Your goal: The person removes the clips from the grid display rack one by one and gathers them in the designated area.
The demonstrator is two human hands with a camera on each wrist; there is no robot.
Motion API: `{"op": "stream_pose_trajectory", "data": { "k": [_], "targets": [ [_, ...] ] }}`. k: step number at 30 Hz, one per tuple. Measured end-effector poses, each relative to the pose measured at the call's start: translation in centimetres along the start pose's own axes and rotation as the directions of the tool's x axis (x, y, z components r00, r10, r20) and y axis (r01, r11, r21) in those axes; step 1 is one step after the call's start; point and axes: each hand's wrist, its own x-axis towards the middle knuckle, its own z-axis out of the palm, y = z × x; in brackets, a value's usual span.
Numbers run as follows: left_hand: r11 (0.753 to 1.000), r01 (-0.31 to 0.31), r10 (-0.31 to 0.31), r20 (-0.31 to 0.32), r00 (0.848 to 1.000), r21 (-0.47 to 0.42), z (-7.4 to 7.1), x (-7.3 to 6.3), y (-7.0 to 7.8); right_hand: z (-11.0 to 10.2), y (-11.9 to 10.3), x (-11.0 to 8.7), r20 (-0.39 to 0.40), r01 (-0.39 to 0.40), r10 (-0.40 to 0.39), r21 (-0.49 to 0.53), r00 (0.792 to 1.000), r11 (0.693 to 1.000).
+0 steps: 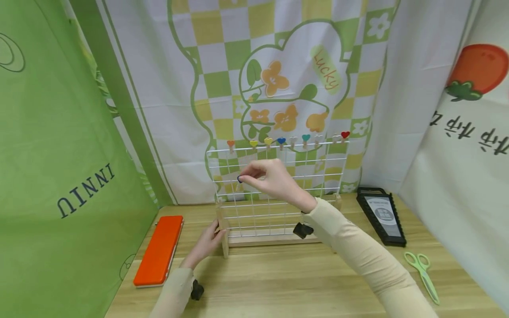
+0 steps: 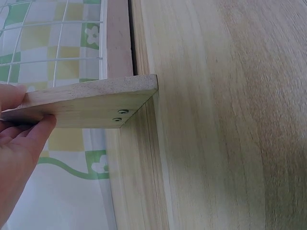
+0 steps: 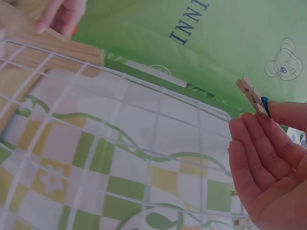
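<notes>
A white wire grid rack [image 1: 242, 149] stands upright on the table in a wooden frame. My left hand [image 1: 207, 243] grips the frame's left wooden side board [image 2: 91, 105], thumb on one face and fingers on the other. In front of the grid's upper left, my right hand [image 1: 274, 179] pinches a small wooden clothespin [image 3: 249, 95] with a blue decoration between thumb and index finger. The other right-hand fingers are extended in the right wrist view. Along the top wire sit several heart clothespins, among them an orange one [image 1: 230, 143], a blue one [image 1: 281, 141] and a red one [image 1: 345, 134].
An orange-red flat case [image 1: 160, 249] lies left of the rack. To the right are a black tray-like holder with a label [image 1: 382, 216] and green scissors [image 1: 423, 274]. Patterned curtains [image 1: 147, 97] surround the wooden table [image 1: 270, 282] at the back and sides.
</notes>
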Motion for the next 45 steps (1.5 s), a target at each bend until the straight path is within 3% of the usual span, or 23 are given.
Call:
{"op": "stream_pose_trajectory", "data": {
  "k": [9, 19, 34, 36, 41, 45],
  "targets": [
    [0.999, 0.053, -0.053, -0.01, 0.999, 0.004, 0.1, 0.1, -0.1, 2.3, 2.1, -3.5, 0.046, -0.105, 0.104, 0.02, 0.993, 0.994],
    [0.999, 0.042, -0.042, -0.014, 0.999, 0.002, 0.1, -0.1, -0.2, 5.4, 4.4, -7.1, 0.117, -0.193, 0.184, 0.072, 0.976, 0.979],
    [1.0, 0.019, -0.019, -0.016, 1.0, 0.004, 0.1, 0.0, -0.3, 10.3, 8.3, -12.2, 0.212, -0.348, 0.326, 0.075, 0.921, 0.935],
    [1.0, 0.018, -0.017, -0.014, 1.0, 0.007, 0.1, 0.0, -0.3, 11.0, 8.7, -12.6, 0.226, -0.36, 0.337, 0.066, 0.914, 0.931],
    [1.0, 0.028, -0.028, -0.006, 1.0, 0.005, 0.0, 0.0, -0.1, 12.6, 10.0, -13.5, 0.24, -0.325, 0.3, 0.072, 0.923, 0.943],
    [0.999, 0.038, -0.038, 0.0, 0.999, -0.006, 0.0, 0.0, 0.0, 13.8, 10.8, -14.1, 0.264, -0.329, 0.295, 0.094, 0.918, 0.94]
  ]
}}
